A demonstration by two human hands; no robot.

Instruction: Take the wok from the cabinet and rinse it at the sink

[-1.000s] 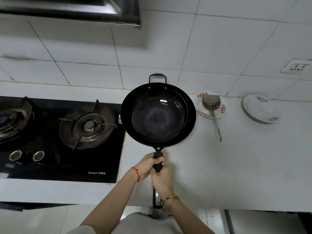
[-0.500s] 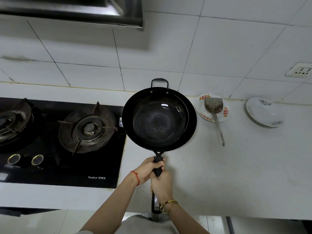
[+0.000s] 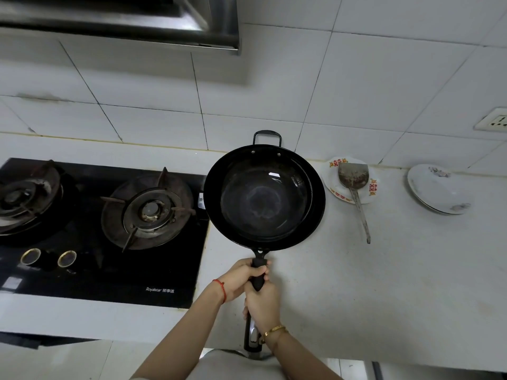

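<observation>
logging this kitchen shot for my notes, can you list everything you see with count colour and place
wok: 1, black, held over the counter right of the hob
hob: 1, black, two burners, counter left
range hood: 1, steel, top left
spatula: 1, metal, head on the patterned plate
patterned plate: 1, white and red, by the wall
plain plates: stack, white, far right
socket: 1, white, right wall
left hand: grips wok handle, front
right hand: grips handle, behind

Dim, even light; sharp centre, wide-angle bending at the edges.
</observation>
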